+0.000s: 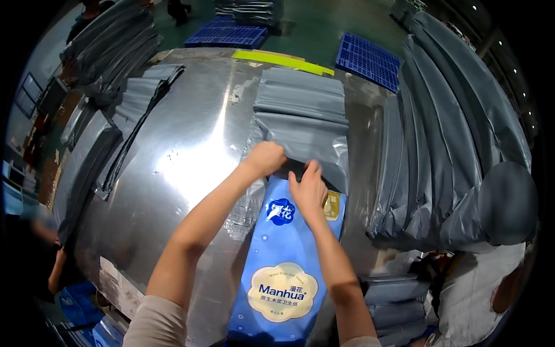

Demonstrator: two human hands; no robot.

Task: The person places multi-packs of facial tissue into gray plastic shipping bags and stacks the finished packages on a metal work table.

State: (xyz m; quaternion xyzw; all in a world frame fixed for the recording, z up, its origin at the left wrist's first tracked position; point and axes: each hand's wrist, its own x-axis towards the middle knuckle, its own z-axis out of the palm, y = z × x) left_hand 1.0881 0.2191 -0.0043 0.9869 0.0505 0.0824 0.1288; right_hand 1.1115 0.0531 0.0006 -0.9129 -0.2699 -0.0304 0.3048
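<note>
A long blue tissue pack point(270, 246) with a cream label lies lengthwise before me on the metal table point(196, 104). Its far end meets the mouth of a grey plastic bag point(306, 136), where a strip of the dark inside shows. My left hand point(267, 158) is closed in a fist on the left part of that mouth, gripping the bag's edge. Just to its right, my right hand point(310, 188) rests over the pack's far end, its fingers bent round the bag's edge. The fingertips are partly hidden. More grey bags point(300, 89) lie layered beyond.
Tall piles of grey bags point(445, 110) line the right side; other grey bags point(87, 168) lie at left. A yellow-green strip point(283, 61) marks the far table edge. Blue pallets point(228, 33) stand on the floor beyond. People are at the left and lower right.
</note>
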